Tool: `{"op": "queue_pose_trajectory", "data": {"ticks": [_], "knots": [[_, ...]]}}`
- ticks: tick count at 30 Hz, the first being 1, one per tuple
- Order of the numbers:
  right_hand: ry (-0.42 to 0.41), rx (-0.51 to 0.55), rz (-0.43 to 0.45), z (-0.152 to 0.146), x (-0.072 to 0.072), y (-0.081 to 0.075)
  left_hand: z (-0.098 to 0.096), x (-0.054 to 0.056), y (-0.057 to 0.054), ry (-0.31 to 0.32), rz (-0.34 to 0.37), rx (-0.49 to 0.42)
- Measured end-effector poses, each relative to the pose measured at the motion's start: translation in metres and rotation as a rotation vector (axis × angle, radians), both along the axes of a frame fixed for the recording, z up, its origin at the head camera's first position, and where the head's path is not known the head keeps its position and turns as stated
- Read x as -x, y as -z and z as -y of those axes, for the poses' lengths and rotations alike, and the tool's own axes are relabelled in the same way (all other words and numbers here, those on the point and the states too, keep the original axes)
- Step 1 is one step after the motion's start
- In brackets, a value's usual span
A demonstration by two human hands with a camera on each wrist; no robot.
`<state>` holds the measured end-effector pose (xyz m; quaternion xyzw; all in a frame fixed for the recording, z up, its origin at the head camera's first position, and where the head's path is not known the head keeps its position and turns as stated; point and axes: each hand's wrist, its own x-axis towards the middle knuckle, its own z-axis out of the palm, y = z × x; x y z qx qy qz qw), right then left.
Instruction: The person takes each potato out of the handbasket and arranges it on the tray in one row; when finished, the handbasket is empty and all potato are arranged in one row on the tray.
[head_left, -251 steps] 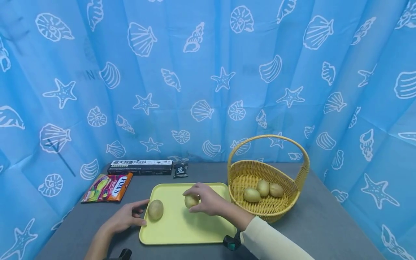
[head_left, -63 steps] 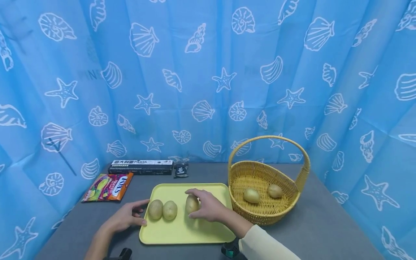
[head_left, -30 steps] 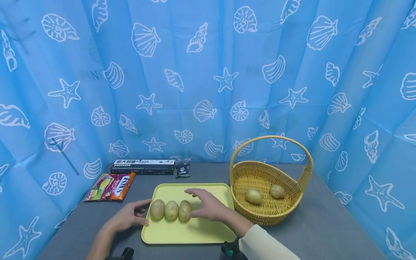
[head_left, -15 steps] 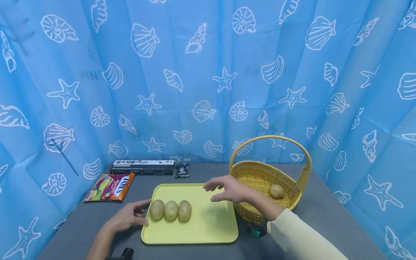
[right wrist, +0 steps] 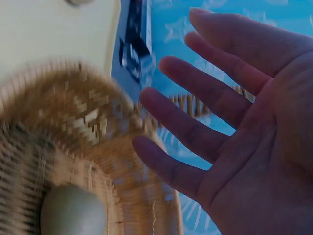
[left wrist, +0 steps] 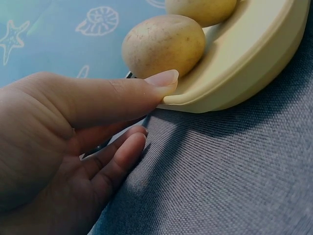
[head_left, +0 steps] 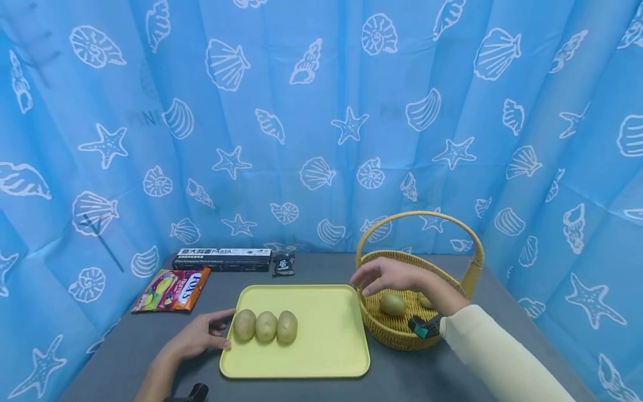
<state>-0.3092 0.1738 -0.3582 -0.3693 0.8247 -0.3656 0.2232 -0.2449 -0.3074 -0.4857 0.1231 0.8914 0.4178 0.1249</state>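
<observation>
Three potatoes (head_left: 265, 326) stand in a row on the left half of the yellow tray (head_left: 326, 371). My left hand (head_left: 193, 338) touches the tray's left edge, the straight thumb at the rim and close by the leftmost potato (left wrist: 164, 45) in the left wrist view. Over the left part of the wicker basket (head_left: 402, 340) hovers my right hand (head_left: 397, 276), fingers spread and holding nothing. Below it lies one potato (head_left: 393, 304); a second potato (head_left: 425, 300) is partly hidden behind the wrist. In the right wrist view the palm (right wrist: 259, 142) faces the basket, which is blurred.
Behind the tray lie a black pasta box (head_left: 222, 260) and a small black packet (head_left: 283, 264). A colourful Fox's candy bag (head_left: 172, 290) is at the left. The basket's tall handle (head_left: 419, 213) arches over it. A blue shell-print curtain (head_left: 321, 128) closes off the back.
Potatoes have passed from the basket to the tray, making a row of three. My right hand let go of the last one and moved right to the basket. The left hand stayed put.
</observation>
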Motion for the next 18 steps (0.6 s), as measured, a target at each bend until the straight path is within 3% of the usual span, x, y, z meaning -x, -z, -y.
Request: {"op": "queue_pose_trajectory", "data": {"ticks": [7, 12, 18], "knots": [[0.111, -0.074, 0.108, -0.028, 0.014, 0.016, -0.001, 0.000, 0.000, 0.030, -0.010, -0.021], [0.204, -0.175, 0.175, -0.040, 0.017, 0.028, -0.001, 0.001, 0.002, 0.017, 0.005, -0.016], [0.268, -0.208, 0.274, -0.044, 0.016, 0.039, 0.000, 0.001, 0.001, -0.007, 0.020, -0.007]]}}
